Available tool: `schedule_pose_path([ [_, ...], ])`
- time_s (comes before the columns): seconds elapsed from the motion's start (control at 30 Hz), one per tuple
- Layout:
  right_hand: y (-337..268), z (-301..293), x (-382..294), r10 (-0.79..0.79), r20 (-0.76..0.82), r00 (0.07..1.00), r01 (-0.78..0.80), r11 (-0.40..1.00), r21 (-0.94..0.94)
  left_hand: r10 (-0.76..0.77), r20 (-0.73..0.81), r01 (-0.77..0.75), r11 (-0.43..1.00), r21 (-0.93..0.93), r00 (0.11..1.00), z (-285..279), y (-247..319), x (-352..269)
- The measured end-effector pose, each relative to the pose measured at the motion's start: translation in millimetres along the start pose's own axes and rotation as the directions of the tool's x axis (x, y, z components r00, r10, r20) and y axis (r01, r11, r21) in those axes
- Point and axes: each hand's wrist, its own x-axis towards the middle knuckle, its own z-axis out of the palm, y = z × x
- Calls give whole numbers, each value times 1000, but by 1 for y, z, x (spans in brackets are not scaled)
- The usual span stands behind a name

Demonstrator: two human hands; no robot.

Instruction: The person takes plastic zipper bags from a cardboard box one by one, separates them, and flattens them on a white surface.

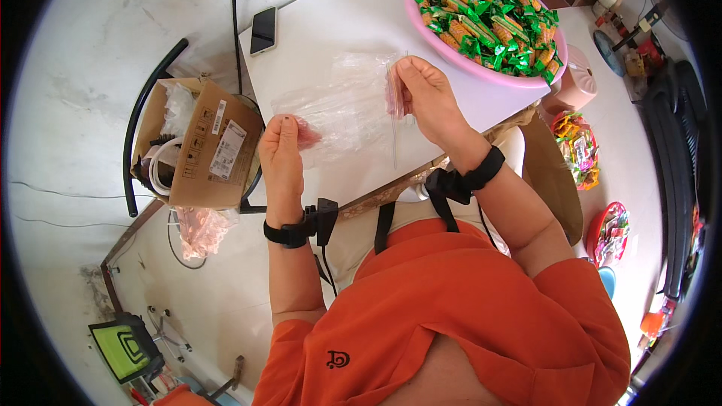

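Note:
A clear plastic bag (344, 101) is stretched out flat above the white table (316, 17). My left hand (283, 152) grips its left end, where reddish plastic bunches under the fingers. At the other end, my right hand (426, 90) pinches the bag's edge between thumb and fingers, with a pinkish strip beside the fingertips. Beyond my right hand, a pink plastic basin (485, 74) is heaped with small snacks in green and yellow wrappers (479, 17). The bag looks flat, with no contents that I can make out.
A smartphone (263, 30) lies at the table's far left corner. Left of the table stands an open cardboard box (217, 146) holding plastic and a white coil. To the right are a pink container (572, 79), a basket of wrapped snacks (576, 149) and a red basin (599, 231) of packets.

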Motion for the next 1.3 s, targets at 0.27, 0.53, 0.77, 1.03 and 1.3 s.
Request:
schedule_pose_path([
  [0.27,3,21,-20,101,-1,995,-100,993,58,7,-65,-10,999,-49,998,6,1,1],
  [0.53,19,3,-22,157,74,985,-140,971,-196,5,-116,5,996,88,993,13,-1,4],
  [0.77,-9,-12,13,85,-29,996,-90,943,-320,421,-11,-331,728,601,907,28,10,78],
  [1.03,6,-33,17,103,-140,985,-159,856,-493,289,84,-226,506,832,954,42,-29,108],
  [1.3,23,-51,13,174,-215,961,-273,716,-642,78,106,-130,462,877,991,42,-69,107],
])
